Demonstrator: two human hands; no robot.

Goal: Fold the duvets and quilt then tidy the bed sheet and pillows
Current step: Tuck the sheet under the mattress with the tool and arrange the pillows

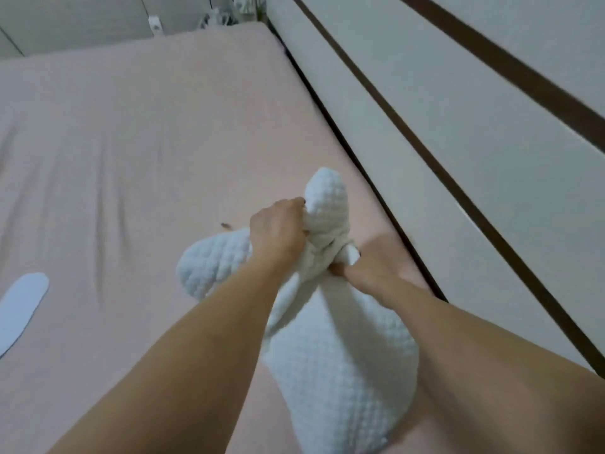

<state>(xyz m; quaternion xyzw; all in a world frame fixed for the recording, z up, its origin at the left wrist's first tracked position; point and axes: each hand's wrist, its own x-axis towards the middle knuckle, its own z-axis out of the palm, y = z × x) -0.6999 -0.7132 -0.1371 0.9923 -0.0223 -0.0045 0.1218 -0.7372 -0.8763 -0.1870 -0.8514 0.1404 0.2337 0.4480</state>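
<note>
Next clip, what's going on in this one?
A person is handling a white quilted pillow over a bed covered by a pink sheet. The left hand and right hand both grip bunched fabric near its middle, close to the bed's right edge by the pale panelled wall. Another white item lies at the left edge.

The bed (131,132) is covered by a pink sheet (163,103), stretched flat with a few shallow creases toward its left side. A white quilted pillow (337,371) lies on the sheet near the bed's right edge, bunched at its middle. A flat white item (19,306) rests on the sheet at the left.
</note>
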